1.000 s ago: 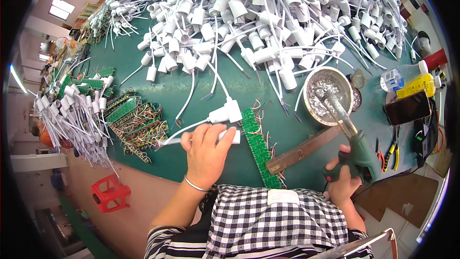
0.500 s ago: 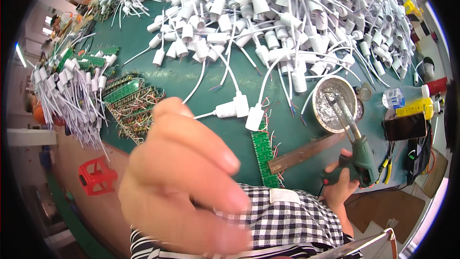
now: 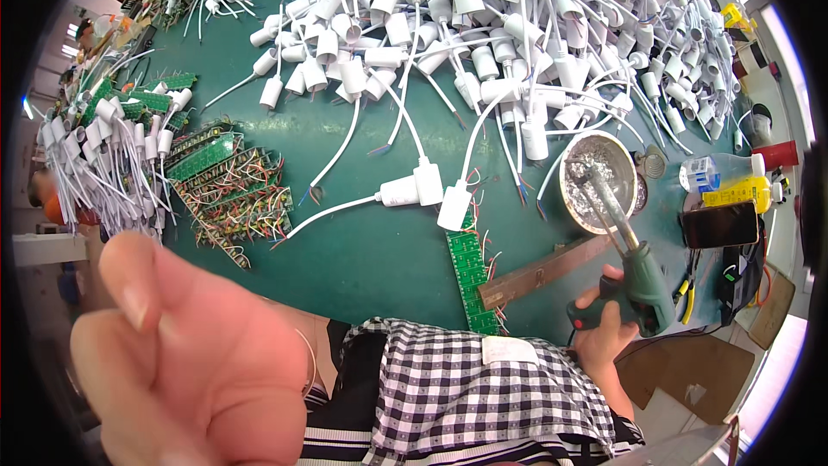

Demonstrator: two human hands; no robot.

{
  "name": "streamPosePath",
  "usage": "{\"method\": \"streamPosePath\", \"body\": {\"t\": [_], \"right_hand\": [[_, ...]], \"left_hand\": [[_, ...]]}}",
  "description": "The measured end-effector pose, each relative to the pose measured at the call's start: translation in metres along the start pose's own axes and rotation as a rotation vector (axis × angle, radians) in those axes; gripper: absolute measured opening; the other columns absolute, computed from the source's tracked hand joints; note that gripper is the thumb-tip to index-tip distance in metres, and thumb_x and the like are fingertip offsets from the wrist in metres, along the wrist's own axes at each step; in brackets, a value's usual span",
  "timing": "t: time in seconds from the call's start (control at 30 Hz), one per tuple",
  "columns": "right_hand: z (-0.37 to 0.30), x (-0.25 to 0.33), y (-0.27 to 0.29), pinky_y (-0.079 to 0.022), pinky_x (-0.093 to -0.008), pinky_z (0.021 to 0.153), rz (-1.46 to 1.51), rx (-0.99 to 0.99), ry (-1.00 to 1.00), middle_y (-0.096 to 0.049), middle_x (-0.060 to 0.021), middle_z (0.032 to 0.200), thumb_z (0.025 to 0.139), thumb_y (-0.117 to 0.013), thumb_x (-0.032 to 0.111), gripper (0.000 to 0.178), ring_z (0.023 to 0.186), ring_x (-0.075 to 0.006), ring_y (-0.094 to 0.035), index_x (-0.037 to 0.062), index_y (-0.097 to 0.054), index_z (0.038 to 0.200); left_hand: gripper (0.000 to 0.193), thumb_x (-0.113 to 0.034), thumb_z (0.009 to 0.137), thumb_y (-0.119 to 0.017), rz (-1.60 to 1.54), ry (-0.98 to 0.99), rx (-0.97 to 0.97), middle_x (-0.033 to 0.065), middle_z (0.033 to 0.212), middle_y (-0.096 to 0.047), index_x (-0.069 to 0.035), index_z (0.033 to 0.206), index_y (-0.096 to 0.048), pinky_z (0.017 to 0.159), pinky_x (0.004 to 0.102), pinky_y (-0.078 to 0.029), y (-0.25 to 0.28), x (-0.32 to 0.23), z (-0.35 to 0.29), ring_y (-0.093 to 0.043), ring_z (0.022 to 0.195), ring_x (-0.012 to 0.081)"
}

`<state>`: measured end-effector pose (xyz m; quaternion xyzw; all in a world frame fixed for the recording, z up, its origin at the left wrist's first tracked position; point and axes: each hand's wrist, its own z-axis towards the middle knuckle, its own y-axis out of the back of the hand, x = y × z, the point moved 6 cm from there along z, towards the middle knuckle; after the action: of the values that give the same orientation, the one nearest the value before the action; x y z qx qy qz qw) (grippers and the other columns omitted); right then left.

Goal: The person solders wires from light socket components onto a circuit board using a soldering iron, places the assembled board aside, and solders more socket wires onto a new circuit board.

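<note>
My left hand [image 3: 207, 362] is raised close to the camera at the lower left, palm partly showing, fingers bent but apart; nothing shows in it. My right hand [image 3: 606, 328] is closed around the handle of a green soldering gun [image 3: 649, 289]. The gun's metal barrel reaches into a round pot of silvery solder [image 3: 598, 142]. In front of me lies a green circuit board strip [image 3: 470, 272] with thin wires, under one end of a brown bar [image 3: 543, 270]. A white lamp holder [image 3: 454, 207] rests at the strip's far end, beside another white lamp holder [image 3: 399, 191].
White lamp holders with cables [image 3: 466, 0] are heaped across the far side. More hang at the left edge [image 3: 103, 155], near wired boards [image 3: 233, 185]. A phone [image 3: 721, 226], a clear bottle [image 3: 720, 173], a yellow bottle [image 3: 736, 196] and yellow-handled pliers [image 3: 687, 295] lie right.
My left hand has moved left and down, turning to show its palm and uncovering the table and a lamp holder's cable. My right hand keeps its grip on the soldering gun; the view has shifted slightly.
</note>
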<state>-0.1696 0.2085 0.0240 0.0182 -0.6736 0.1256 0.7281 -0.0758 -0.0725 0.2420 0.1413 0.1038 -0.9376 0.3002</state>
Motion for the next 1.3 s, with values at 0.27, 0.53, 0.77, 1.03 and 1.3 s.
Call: {"method": "streamPosePath", "body": {"t": [0.27,0.53,0.77,1.03,1.3], "right_hand": [[0.002,0.007,-0.010,-0.044,-0.0251,0.049,-0.032,-0.006,0.001,-0.056,-0.0138,0.102,0.084,-0.050,0.012,0.038,0.065,-0.0159,-0.055,-0.0054,-0.045,0.118],[-0.001,0.000,0.000,-0.041,-0.0235,0.046,-0.048,-0.085,-0.038,-0.057,-0.0123,0.069,0.083,-0.045,0.008,0.036,0.057,-0.0142,-0.051,-0.0051,-0.047,0.117],[-0.004,0.001,-0.005,-0.044,-0.0252,0.050,0.005,-0.074,-0.056,-0.057,-0.0143,0.102,0.082,-0.044,0.004,0.037,0.065,-0.0166,-0.055,-0.0054,-0.046,0.117],[-0.010,0.001,0.004,-0.043,-0.0253,0.052,-0.163,0.107,-0.035,-0.058,-0.0134,0.100,0.080,-0.046,0.007,0.041,0.067,-0.0170,-0.055,-0.0034,-0.046,0.119],[-0.034,-0.010,0.004,-0.044,-0.0291,0.069,-0.426,0.447,-0.254,-0.060,-0.0082,0.079,0.079,-0.053,0.012,0.031,0.070,-0.0169,-0.057,-0.0010,-0.054,0.107]], "left_hand": [[0.018,-0.033,0.083,-0.063,-0.102,0.110,0.160,-0.0168,0.093,-0.057,-0.034,0.101,-0.064,0.092,0.0377,-0.030,0.035,0.021,-0.027,-0.045,0.091,0.0028],[0.048,-0.028,0.077,-0.070,0.944,0.903,0.249,0.0104,0.102,-0.056,0.000,0.112,-0.052,0.087,0.0332,-0.039,0.091,0.243,-0.136,-0.049,0.095,0.0203],[0.031,-0.014,0.085,-0.061,0.401,0.959,0.046,0.0064,0.100,-0.058,-0.002,0.112,-0.050,0.076,0.0258,-0.045,0.084,0.237,-0.132,-0.055,0.087,0.0122],[0.042,-0.013,0.074,-0.065,0.577,0.728,1.095,0.0100,0.094,-0.052,-0.009,0.113,-0.049,0.064,0.0367,-0.048,0.005,0.079,-0.156,-0.056,0.077,0.0283],[0.016,-0.006,0.072,-0.064,0.620,0.681,0.775,0.0090,0.081,-0.055,-0.005,0.086,-0.055,0.067,0.0380,-0.042,0.010,0.083,-0.207,-0.053,0.075,0.0288]]}}
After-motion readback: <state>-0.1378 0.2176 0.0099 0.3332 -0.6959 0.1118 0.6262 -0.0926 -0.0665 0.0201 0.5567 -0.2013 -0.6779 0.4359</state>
